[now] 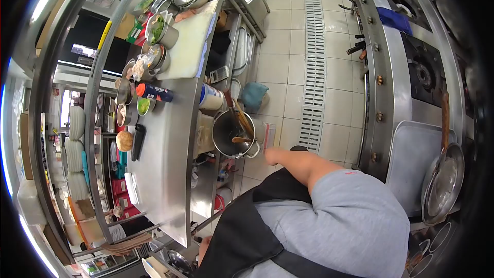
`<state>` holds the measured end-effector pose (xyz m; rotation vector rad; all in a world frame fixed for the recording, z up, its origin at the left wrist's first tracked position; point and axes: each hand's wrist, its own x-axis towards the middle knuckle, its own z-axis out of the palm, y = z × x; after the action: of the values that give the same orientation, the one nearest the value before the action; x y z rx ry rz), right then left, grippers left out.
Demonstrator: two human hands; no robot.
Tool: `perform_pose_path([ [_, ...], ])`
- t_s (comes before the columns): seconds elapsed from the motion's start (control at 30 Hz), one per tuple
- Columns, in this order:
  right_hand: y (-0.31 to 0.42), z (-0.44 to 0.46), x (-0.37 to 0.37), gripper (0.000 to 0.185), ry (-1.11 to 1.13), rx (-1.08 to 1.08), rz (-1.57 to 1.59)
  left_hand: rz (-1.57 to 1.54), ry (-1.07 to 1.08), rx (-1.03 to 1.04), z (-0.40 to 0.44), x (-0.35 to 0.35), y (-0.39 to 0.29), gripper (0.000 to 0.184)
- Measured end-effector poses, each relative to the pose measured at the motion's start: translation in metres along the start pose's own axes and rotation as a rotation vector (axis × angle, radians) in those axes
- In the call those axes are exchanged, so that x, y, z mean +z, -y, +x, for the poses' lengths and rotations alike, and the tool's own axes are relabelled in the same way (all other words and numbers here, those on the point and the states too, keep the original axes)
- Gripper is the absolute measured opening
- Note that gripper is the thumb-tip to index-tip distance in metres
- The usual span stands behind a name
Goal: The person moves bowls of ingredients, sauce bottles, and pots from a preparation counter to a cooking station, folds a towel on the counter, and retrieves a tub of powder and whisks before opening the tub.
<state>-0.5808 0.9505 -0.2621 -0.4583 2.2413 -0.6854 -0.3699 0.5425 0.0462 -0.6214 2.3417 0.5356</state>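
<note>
Beside the steel pot [222,135] is my right hand [271,156], at the end of a bare arm below a grey sleeve. It lies just off the pot's loop handle [256,150], and its fingers do not show. Wooden-handled utensils [241,118] lean inside the pot. Only a small patch of skin of my left hand [204,248] appears at the bottom, past the black apron [247,226] and near the corner of the steel table [164,149]. The apron hides the rest of that hand, and what it touches cannot be made out.
The table carries a white cutting board [188,51], a dark bottle with an orange cap [154,92], metal food containers [163,33] and a black-handled object [137,141]. A floor drain grate [313,72] runs between it and the stove [424,72]. A pan [443,180] rests at right.
</note>
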Motion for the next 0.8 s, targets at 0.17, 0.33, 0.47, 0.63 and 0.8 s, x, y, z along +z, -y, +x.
perform_pose_path([
  [0.17,0.028,-0.056,-0.037,0.028,0.093,0.047,-0.034,-0.157,-0.040,0.132,0.005,0.007,-0.016,0.041],
  [0.33,0.035,-0.054,-0.019,0.030,0.227,0.020,-0.151,-0.250,-0.043,0.029,-0.008,0.055,0.039,0.041],
  [0.47,0.051,-0.032,-0.005,0.033,0.376,0.000,-0.357,-0.296,-0.013,-0.171,-0.036,0.114,0.114,0.041],
  [0.63,0.128,-0.016,0.013,0.035,0.356,-0.109,-0.554,-0.471,-0.025,-0.356,-0.069,0.186,0.192,0.041],
  [0.8,0.211,0.012,0.071,0.040,0.475,-0.274,-0.752,-0.733,-0.135,-0.513,-0.137,0.271,0.256,0.041],
])
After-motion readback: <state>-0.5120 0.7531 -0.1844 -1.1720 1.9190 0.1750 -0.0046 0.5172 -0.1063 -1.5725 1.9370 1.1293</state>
